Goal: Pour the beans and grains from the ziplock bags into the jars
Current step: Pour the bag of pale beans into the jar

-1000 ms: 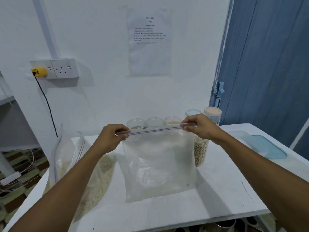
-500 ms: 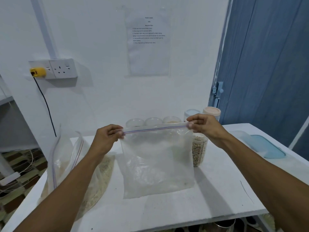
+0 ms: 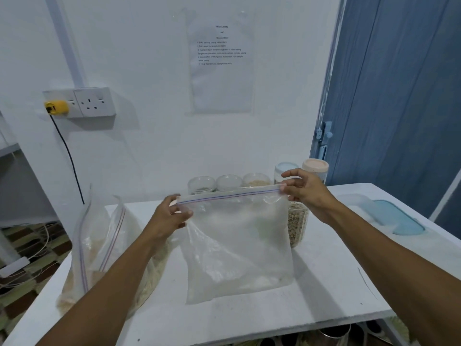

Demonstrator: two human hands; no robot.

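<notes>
The person stands at the white surface (image 3: 324, 283) with a clear ziplock bag (image 3: 239, 245) held up in front of them. Its lower edge rests on the surface, near the middle, and its zip strip (image 3: 229, 196) is stretched taut between the two hands. The bag looks nearly empty, with only a faint dusting low inside. The strip runs as one straight line, so I take it for pressed closed, though I can't be sure along its whole length.

My guess is that this bag is done with and is being sealed or smoothed. The next move would be to lay it aside and take one of the fuller grain bags (image 3: 99, 248) slumped open at the left edge. That bag's mouth must then be brought over one of the three open jars (image 3: 229, 182) lined up along the wall behind. A jar of beans (image 3: 296, 223) stands just behind the bag's right side.

Both forearms reach forward, roughly level. The left hand (image 3: 169, 216) has its fingers curled, pinching the strip's left end. The right hand (image 3: 306, 193) sits slightly higher and pinches the right end between thumb and fingers, with the forefinger extended above the strip.
</notes>
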